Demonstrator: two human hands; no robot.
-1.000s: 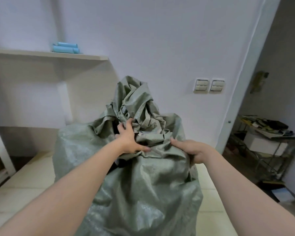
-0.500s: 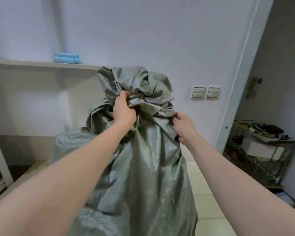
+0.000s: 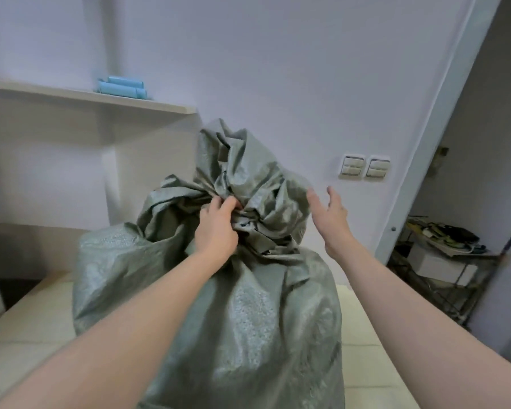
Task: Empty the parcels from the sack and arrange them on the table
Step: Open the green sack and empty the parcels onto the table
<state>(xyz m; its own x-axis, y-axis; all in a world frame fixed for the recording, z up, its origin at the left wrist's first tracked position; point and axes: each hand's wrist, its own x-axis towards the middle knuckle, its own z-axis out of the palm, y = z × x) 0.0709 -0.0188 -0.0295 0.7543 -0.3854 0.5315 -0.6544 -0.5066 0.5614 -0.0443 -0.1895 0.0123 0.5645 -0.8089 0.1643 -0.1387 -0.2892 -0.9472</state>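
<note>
At our left fingertips, head view, the only view logged: the left hand (image 3: pixel 216 228) grasps the bunched neck (image 3: pixel 248 184) of the grey-green sack (image 3: pixel 248 320), its fingers (image 3: pixel 219 205) curled into the folds. Just right of that knot of cloth, the right hand (image 3: pixel 329 219) is released, fingers (image 3: pixel 332 193) straight and spread, palm turned toward the sack and holding nothing. We cannot tell whether the fingertips brush the cloth. The sack stands upright below both hands on a pale surface (image 3: pixel 366 335), its body bulging beneath our wrists. No parcels show, so we judge them all inside and the task barely begun. Step in hand, as we read it, is opening the mouth. To do it well, we should let the left grasp anchor the neck, bring the right fingers onto the folds opposite, and work the twist loose outward, not upward. We should find the free hem above the left fingers before pulling. The woven cloth looks slippery and stiff, so we should take a full fold, not an edge. The risk is the full sack toppling away from the fingers if we tug sideways, so the pull should stay centred over its base.
</note>
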